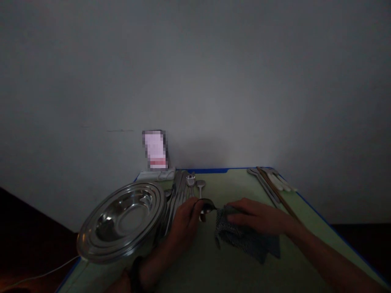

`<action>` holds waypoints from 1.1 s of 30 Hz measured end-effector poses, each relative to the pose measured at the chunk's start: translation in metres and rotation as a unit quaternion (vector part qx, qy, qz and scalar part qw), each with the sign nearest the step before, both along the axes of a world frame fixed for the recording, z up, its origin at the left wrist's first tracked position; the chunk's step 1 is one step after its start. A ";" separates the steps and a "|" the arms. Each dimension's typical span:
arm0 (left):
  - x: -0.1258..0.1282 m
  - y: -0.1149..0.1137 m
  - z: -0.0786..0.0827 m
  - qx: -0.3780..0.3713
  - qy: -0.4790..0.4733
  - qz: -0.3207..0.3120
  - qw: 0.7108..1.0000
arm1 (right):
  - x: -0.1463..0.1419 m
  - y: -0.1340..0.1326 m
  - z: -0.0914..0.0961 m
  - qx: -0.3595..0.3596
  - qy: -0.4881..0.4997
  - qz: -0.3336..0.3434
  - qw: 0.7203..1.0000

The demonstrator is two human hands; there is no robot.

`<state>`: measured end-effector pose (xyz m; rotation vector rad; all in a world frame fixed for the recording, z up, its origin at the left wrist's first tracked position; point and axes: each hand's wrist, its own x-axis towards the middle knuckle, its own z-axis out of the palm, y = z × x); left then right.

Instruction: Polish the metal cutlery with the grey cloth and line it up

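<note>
My left hand (185, 217) is closed around the bowl end of a metal spoon (208, 204). From there the spoon runs right, toward a grey textured cloth (241, 238). My right hand (255, 213) grips that cloth where the handle enters it, so the handle's far end is hidden. Loose folds of cloth hang below the right fingers. Just beyond my left hand, a small spoon (191, 180) and another spoon (200, 185) lie on the table, beside a row of long metal cutlery (177, 197).
Shiny metal bowl-like dishes (82, 244) sit at the table's left. A phone (156, 148) leans on the wall above a white strip (149, 176). Long-handled utensils (265, 185), wooden chopsticks (270, 183) and white-handled pieces (282, 184) lie at the right back of the green, blue-edged table (207, 268).
</note>
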<state>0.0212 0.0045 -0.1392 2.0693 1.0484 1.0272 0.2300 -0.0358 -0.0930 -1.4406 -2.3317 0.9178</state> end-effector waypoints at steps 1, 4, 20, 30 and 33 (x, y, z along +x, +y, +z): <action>0.000 0.002 0.008 -0.006 -0.026 0.009 1.000 | 0.002 0.001 0.009 -0.004 -0.007 0.010 1.000; 0.004 0.009 0.041 -0.006 -0.126 0.027 0.992 | 0.000 0.010 0.038 0.017 -0.022 0.006 1.000; 0.011 0.032 0.134 0.131 0.021 0.000 0.991 | -0.017 0.020 0.091 0.156 0.003 -0.062 0.986; -0.009 0.042 0.128 -0.042 0.150 -0.054 0.986 | -0.019 0.028 0.085 0.120 -0.002 -0.064 0.991; -0.013 0.040 0.130 -0.003 0.194 -0.060 0.979 | -0.022 0.026 0.087 0.112 0.002 -0.061 0.992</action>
